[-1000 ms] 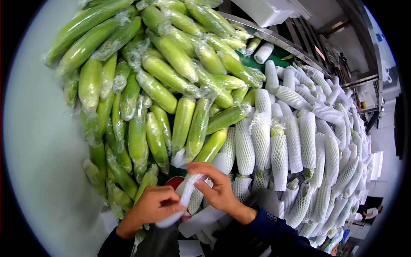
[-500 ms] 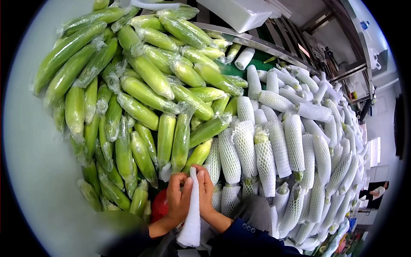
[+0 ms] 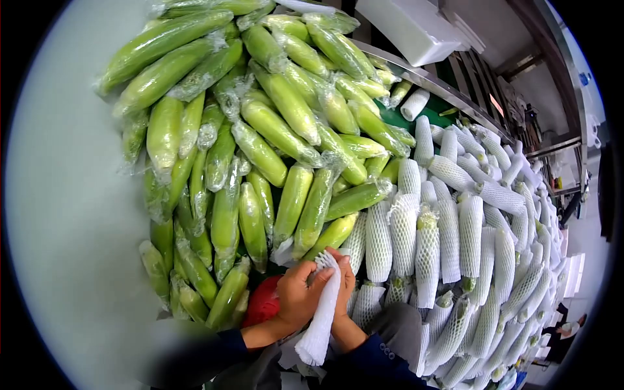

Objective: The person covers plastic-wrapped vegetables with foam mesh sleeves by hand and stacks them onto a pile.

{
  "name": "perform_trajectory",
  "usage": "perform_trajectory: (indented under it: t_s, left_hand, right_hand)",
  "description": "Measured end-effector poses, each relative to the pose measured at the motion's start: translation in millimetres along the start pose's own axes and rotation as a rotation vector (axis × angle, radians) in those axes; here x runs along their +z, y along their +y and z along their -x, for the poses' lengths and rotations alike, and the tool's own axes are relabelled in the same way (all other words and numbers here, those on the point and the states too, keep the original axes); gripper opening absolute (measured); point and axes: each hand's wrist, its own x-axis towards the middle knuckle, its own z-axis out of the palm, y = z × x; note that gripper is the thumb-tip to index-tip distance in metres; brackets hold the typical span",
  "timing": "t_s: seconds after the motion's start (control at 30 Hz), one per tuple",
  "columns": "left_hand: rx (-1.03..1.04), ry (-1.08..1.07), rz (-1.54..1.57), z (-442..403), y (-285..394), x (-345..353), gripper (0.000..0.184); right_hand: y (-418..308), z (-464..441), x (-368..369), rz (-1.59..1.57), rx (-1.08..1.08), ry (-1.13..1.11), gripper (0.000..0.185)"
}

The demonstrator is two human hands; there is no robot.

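Both my hands hold a white foam net sleeve [image 3: 316,335], gripping it near its upper end. My left hand [image 3: 299,294] is closed on its left side, thumb against the foam. My right hand [image 3: 344,276] pinches the other side. The sleeve's netted mouth shows between the fingers, and its lower end hangs down over my lap. Just beyond the fingertips lies a long green vegetable in clear film [image 3: 333,235]. A heap of similar film-wrapped green vegetables [image 3: 260,156] spreads ahead and to the left.
Many vegetables in white foam net sleeves [image 3: 448,240] are piled on the right. Something red [image 3: 263,302] sits beside my left hand. Behind the heap run a metal edge [image 3: 429,81] and a white foam box [image 3: 409,29]. A person [image 3: 564,331] is far off at right.
The view has shifted, so the heap appears further right and slightly lower. The sleeve's upper end, narrow and folded before, now looks spread wider between my fingers.
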Motion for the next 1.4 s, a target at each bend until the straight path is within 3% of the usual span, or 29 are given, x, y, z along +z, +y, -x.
perform_trajectory:
  t_s: [0.07,0.1,0.17,0.2,0.23,0.3,0.33,0.37,0.43,0.47,0.5,0.53,0.57,0.67,0.7,0.77,0.83,0.93,0.97,1.03,1.07,1.1,1.17,1.27,1.3,1.37,1.4]
  left_hand:
    - [-0.055,-0.009,0.06,-2.5,-2.4,-1.7,0.028]
    - [-0.203,-0.077,0.448,-9.8,-11.0,-1.4,0.025]
    - [-0.515,-0.258,0.971,-35.2,-26.9,-24.9,0.037]
    - [-0.675,-0.358,1.227,-50.4,-30.9,-40.1,0.045]
    - [-0.836,-0.462,1.483,-58.7,-31.2,-46.7,0.052]
    - [-0.85,-0.422,1.392,-57.5,-10.9,-38.5,0.049]
    - [-0.917,-0.528,1.504,-62.4,-65.1,-13.5,0.042]
    - [-0.736,-0.427,1.042,-54.1,-34.8,-15.3,0.036]
    - [-0.592,-0.439,1.023,-65.6,-75.5,13.0,0.031]
    - [-0.589,-0.223,0.874,-78.7,-78.7,22.1,0.029]
    - [-0.58,-0.007,0.725,-96.5,-73.6,26.0,0.028]
    - [-0.332,-0.029,0.222,-111.7,-38.2,11.4,0.028]
    - [-0.179,0.153,0.24,-120.3,-18.7,13.1,0.034]
    - [-0.126,0.274,0.044,-137.3,-20.7,18.7,0.034]
    - [-0.142,0.257,-0.005,-138.7,-24.7,20.5,0.034]
    - [-0.206,0.204,0.03,-136.8,-25.5,18.0,0.034]
    - [-0.312,0.137,0.197,-124.6,-12.8,6.1,0.031]
    - [0.054,0.294,0.181,-78.3,-55.3,5.1,0.035]
    - [0.028,0.257,0.705,-77.8,-89.8,13.2,0.031]
    - [-0.376,0.058,0.764,-54.5,-5.6,-28.2,0.028]
    - [-0.41,0.104,0.836,-55.8,3.6,-21.7,0.03]
    - [-0.458,0.112,0.713,-55.9,-11.9,-17.4,0.031]
    - [-0.485,0.089,0.745,-52.7,-29.0,-9.6,0.033]
    - [-0.325,0.062,0.509,-49.1,-14.8,-22.1,0.036]
    - [-0.271,0.013,0.359,-43.6,-2.5,-33.3,0.036]
    - [-0.231,0.13,0.323,-43.9,8.6,-36.9,0.04]
    - [-0.358,0.144,0.381,-45.7,-0.6,-38.8,0.039]
  right_hand:
    - [-9.1,3.1,-1.1,-0.032,0.074,-0.033,0.043]
    - [-50.7,11.0,24.7,0.173,0.139,0.078,0.042]
    - [-33.6,-7.8,5.4,-0.172,0.532,-0.222,0.041]
    - [-15.9,-27.8,-37.0,-0.256,0.781,-0.673,0.041]
    - [-26.8,-28.5,-33.7,-0.13,0.744,-0.652,0.042]
    - [-60.4,-42.1,-11.3,0.131,0.663,-0.613,0.044]
    - [-74.4,-76.0,-11.0,-0.038,0.639,-0.704,0.043]
    - [-88.3,-106.9,-9.4,-0.099,0.586,-0.763,0.04]
    - [-110.5,-136.6,18.3,-0.065,0.578,-0.764,0.034]
    - [-124.6,-140.1,36.9,0.249,0.524,-0.741,0.031]
    - [-113.3,-161.8,42.4,0.57,0.36,-0.741,0.028]
    - [-122.6,-166.5,55.4,1.024,-0.057,-0.654,0.028]
    - [-129.4,-166.5,65.0,1.441,-0.499,-0.519,0.028]
    - [-95.2,-171.8,73.4,1.279,-0.59,-0.26,0.031]
    - [-58.0,-193.1,61.4,0.936,-0.671,-0.286,0.028]
    - [-41.6,-177.7,70.6,0.517,-0.57,-0.216,0.029]
    - [-45.3,-159.8,68.2,0.382,-0.338,-0.258,0.03]
    - [-86.0,-100.1,62.8,0.235,0.125,-0.317,0.028]
    - [-86.6,-89.2,56.7,0.146,0.235,-0.32,0.027]
    - [-88.2,-74.6,49.1,-0.087,0.573,-0.223,0.027]
    - [-79.2,-72.6,36.2,-0.17,0.657,-0.279,0.031]
    - [-47.1,-78.2,20.3,-0.276,0.656,-0.358,0.034]
    - [-2.3,-62.1,7.9,-0.133,0.48,-0.009,0.031]
    - [-32.2,-56.9,10.7,-0.289,0.442,-0.257,0.026]
    - [-63.9,-39.3,27.4,-0.137,0.428,-0.302,0.029]
    - [-65.5,-29.8,39.9,-0.028,0.34,-0.332,0.032]
    - [-55.0,-31.6,42.7,0.005,0.364,-0.278,0.032]
